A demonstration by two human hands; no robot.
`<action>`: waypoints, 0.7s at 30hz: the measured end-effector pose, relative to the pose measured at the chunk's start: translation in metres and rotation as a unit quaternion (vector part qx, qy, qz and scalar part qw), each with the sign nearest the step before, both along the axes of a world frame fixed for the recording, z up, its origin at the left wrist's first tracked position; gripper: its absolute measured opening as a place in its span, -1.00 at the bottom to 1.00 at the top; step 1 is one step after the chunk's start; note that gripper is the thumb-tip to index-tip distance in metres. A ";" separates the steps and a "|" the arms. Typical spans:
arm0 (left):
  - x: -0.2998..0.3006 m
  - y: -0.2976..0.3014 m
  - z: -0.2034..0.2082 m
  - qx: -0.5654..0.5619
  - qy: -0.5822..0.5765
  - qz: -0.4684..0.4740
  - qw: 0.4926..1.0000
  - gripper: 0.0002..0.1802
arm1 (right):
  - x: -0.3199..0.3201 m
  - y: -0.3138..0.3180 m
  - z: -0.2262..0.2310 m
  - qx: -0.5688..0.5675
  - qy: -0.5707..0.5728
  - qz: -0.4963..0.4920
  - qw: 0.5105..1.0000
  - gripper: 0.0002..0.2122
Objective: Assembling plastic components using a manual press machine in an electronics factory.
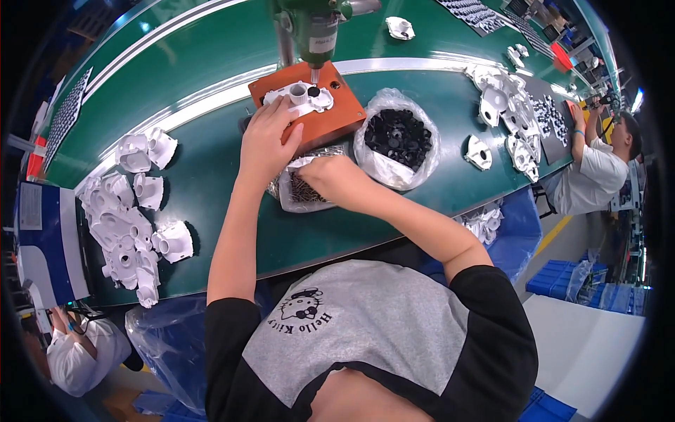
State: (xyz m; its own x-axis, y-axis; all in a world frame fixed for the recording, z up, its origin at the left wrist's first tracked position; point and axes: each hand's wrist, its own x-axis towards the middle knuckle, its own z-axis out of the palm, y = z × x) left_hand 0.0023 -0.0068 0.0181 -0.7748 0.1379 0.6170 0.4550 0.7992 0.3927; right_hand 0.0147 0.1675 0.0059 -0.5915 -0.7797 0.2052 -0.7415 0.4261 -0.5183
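Observation:
My left hand (pixel 271 137) rests on the near edge of an orange fixture block (pixel 344 112). Its fingers stretch out onto a white plastic housing (pixel 301 97) seated there, and the thumb stands apart. A small black round piece (pixel 313 91) sits on the housing, right under the tip of a green press-like tool (pixel 313 35). Closer to me, my right hand (pixel 334 181) reaches into a plastic-lined box of small metal screws (pixel 304 191). Its fingers are curled together, and what lies between the fingertips is hidden.
Right of the fixture stands a plastic bag of black round parts (pixel 399 139). White housings are piled on the left (pixel 119 225) and the right (pixel 510 105) of the green table (pixel 232 77). A blue lined bin (pixel 517 235) is below its edge. Co-workers (pixel 594 165) sit on both sides.

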 end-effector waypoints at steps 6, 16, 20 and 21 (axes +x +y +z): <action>0.003 -0.004 -0.002 0.001 0.003 0.010 1.000 -0.72 | -0.046 0.024 0.047 -0.148 -0.112 -0.035 0.982 -0.86; 0.004 -0.003 0.000 0.012 0.015 0.007 1.000 -0.76 | -0.124 0.010 0.059 -0.148 -0.174 -0.129 0.965 -0.80; 0.005 -0.004 0.002 0.012 0.012 0.008 1.000 -0.76 | -0.127 0.003 0.055 -0.154 -0.182 -0.138 0.961 -0.75; 0.005 -0.003 0.002 0.009 0.014 0.011 1.000 -0.76 | -0.127 0.002 0.053 -0.151 -0.164 -0.148 0.963 -0.74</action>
State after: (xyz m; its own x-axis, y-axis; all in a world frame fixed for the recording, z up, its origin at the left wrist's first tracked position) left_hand 0.0071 -0.0101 0.0199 -0.7600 0.1098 0.6406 0.4488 0.8016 0.3950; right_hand -0.1126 0.1694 0.0585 -0.8507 -0.5008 0.1597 -0.3850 0.3868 -0.8380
